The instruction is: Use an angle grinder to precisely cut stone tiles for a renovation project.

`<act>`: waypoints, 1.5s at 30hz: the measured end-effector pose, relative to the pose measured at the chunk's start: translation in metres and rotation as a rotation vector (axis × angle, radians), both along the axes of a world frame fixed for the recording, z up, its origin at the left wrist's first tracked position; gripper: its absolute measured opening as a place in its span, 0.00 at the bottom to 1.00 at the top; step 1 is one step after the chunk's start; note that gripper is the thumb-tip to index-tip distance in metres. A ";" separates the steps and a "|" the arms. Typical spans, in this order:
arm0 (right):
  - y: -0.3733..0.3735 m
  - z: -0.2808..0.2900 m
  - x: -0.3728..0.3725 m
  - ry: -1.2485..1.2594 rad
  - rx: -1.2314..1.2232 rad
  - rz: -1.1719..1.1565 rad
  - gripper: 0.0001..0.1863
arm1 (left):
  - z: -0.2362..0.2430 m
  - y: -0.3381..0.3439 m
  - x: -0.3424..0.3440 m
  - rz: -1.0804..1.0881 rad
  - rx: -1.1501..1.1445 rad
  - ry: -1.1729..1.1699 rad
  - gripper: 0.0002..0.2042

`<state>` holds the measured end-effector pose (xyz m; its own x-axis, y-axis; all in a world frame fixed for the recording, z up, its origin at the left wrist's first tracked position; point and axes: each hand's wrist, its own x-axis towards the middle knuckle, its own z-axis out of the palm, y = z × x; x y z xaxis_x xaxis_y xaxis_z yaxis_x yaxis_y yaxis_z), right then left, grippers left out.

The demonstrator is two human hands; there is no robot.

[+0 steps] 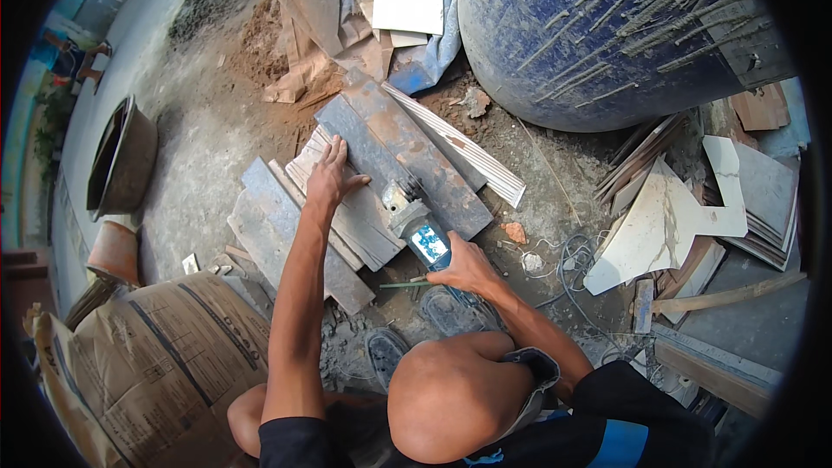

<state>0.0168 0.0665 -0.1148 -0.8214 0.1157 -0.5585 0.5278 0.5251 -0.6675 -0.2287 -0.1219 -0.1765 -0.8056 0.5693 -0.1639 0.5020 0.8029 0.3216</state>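
Observation:
My right hand point(468, 265) is wrapped round the body of an angle grinder point(428, 243) with a blue and white label. The grinder's head points up and left, over the edge of a pale, streaked tile piece point(357, 218). My left hand point(330, 175) lies on that piece with its fingers stretched out and thumb apart. Beneath and beyond it are long grey strips point(407, 156), dusty and stained. Another grey slab point(299, 243) sticks out on the left side of the pile. Whether the disc touches the tile I cannot tell.
A large mud-streaked blue drum point(589, 35) stands at far right. Cut tile pieces point(663, 225) lean at the right, near a loose cable point(572, 264). At left are a paper sack point(165, 364), a black tub point(130, 160) and a terracotta pot point(114, 251). Another person point(82, 61) is far left.

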 end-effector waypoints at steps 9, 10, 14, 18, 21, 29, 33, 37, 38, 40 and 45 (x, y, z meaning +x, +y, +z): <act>0.000 -0.003 0.002 0.025 0.028 -0.001 0.42 | 0.004 0.003 0.000 0.000 -0.022 -0.006 0.47; 0.000 -0.003 0.003 0.027 0.026 -0.001 0.42 | 0.002 0.002 0.000 -0.004 -0.014 -0.002 0.47; 0.000 -0.003 0.007 0.018 0.023 0.001 0.41 | 0.001 0.000 -0.001 -0.004 -0.014 0.001 0.47; 0.002 -0.004 0.011 0.048 0.020 -0.010 0.40 | 0.003 0.003 0.001 -0.005 -0.022 -0.005 0.47; 0.001 -0.002 0.012 0.036 0.026 -0.009 0.38 | 0.005 0.004 0.000 -0.005 -0.041 -0.012 0.47; 0.002 0.006 0.014 -0.003 -0.005 -0.015 0.38 | 0.008 0.002 -0.001 -0.006 -0.057 -0.021 0.47; 0.003 0.003 0.018 0.005 -0.012 -0.030 0.41 | 0.010 0.007 0.001 -0.019 -0.064 -0.025 0.47; 0.004 0.005 0.019 -0.017 -0.010 -0.028 0.42 | 0.012 0.006 0.001 -0.019 -0.066 -0.005 0.47; 0.005 0.005 0.019 -0.023 -0.022 -0.025 0.42 | 0.011 0.007 0.001 -0.010 -0.059 -0.007 0.47; 0.005 0.006 0.020 -0.027 -0.038 -0.032 0.41 | 0.010 0.006 0.002 -0.023 -0.054 0.003 0.47; 0.002 0.004 0.020 0.003 -0.024 -0.018 0.43 | 0.004 0.000 -0.003 -0.026 -0.018 0.007 0.47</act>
<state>0.0370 0.0685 -0.1103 -0.8211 0.1173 -0.5586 0.5349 0.4996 -0.6814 -0.2312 -0.1219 -0.1723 -0.7918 0.5871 -0.1687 0.5250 0.7952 0.3034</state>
